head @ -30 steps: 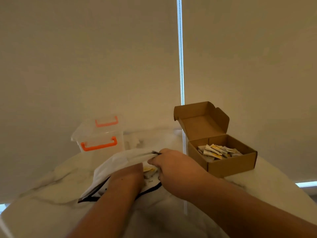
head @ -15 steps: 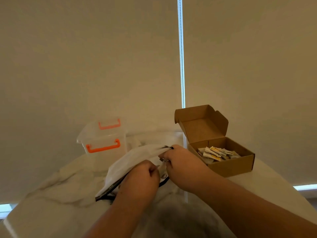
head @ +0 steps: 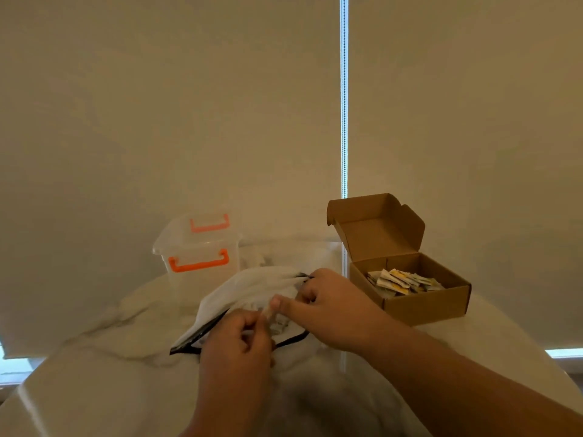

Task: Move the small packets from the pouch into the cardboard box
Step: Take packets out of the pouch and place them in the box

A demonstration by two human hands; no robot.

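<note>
Head view: pouch [head: 252,288] mid-surface, limp white fabric, long axis near-left to far-right, black-trimmed mouth facing near edge. right hand [head: 331,307] fingers curled on far rim. left hand [head: 239,342] fingers curled at mouth, apparently pinching small packets [head: 277,323]; blurred. Likely light, flat, slippery: pinch by edges. cardboard box [head: 422,307] open, by right edge, part-filled.

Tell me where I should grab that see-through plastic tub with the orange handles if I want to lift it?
Hook your fingers under the near orange handle of the clear plastic tub. It likely works best coming from the front-left, since the handle faces you as a bar across that wall, and the white pouch lies just right of it.
</note>
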